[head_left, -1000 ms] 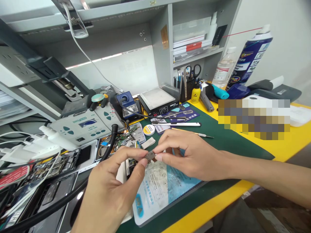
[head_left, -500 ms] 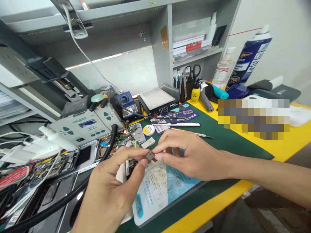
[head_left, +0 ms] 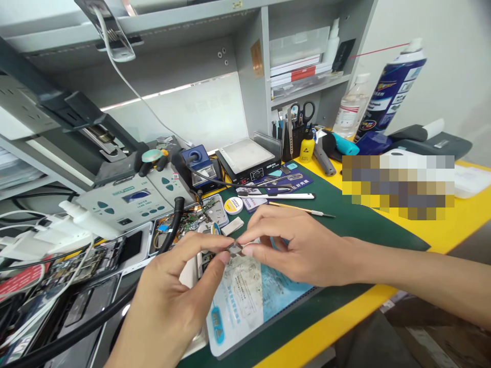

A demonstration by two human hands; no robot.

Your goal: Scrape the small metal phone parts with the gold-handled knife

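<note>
A small grey metallic square part (head_left: 235, 249), too small to name more exactly, is pinched between both hands. My left hand (head_left: 180, 291) grips its left side with thumb and forefinger. From the right, my right hand (head_left: 295, 245) pinches its other edge, the remaining fingers curled behind. Below the part lies a blue and white printed booklet (head_left: 245, 312) on the green mat. Just beyond the fingertips sit a small pale block (head_left: 233, 226) and a round tin with a yellow and white lid (head_left: 233, 205).
A grey rework station (head_left: 134, 199) and a black hose (head_left: 169, 235) stand left, near opened phones and circuit boards (head_left: 76, 266). Behind are a soldering iron stand (head_left: 199, 166) and a flat heating plate (head_left: 247, 156). A white pen-like tool (head_left: 284, 196) and a spray can (head_left: 391, 97) are farther right.
The small part has tilted between my fingertips and now shows a thinner, brighter face. Both hands keep their pinch; the whole view has shifted slightly.
</note>
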